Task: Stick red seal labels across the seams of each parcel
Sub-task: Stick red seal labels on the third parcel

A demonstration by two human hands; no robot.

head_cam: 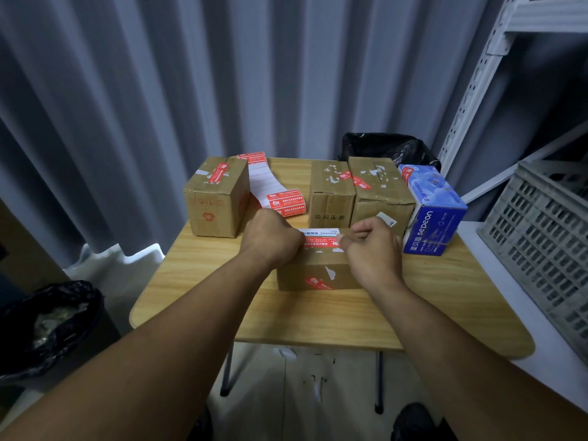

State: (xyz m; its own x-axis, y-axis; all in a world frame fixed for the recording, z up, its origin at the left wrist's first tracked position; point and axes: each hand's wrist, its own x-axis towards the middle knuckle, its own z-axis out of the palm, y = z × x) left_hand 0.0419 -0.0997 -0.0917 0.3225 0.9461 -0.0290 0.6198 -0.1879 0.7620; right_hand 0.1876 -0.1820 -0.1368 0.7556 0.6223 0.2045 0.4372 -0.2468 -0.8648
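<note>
A small cardboard parcel (313,275) lies in front of me on the wooden table (318,319). A red seal label (319,241) stretches across its top. My left hand (270,238) pinches the label's left end and my right hand (374,249) pinches its right end. Another red label (318,283) is stuck on the parcel's front face. A strip of red labels on white backing (283,203) trails from a stack (253,157) at the back. A labelled box (216,195) stands at the left; two more labelled boxes (332,192) (380,194) stand at the back.
A blue "sepeon" carton (436,214) stands at the table's right. A grey plastic crate (547,230) sits on a white shelf further right. Black bin bags are behind the table (388,148) and on the floor at the left (47,326). Corrugated wall behind.
</note>
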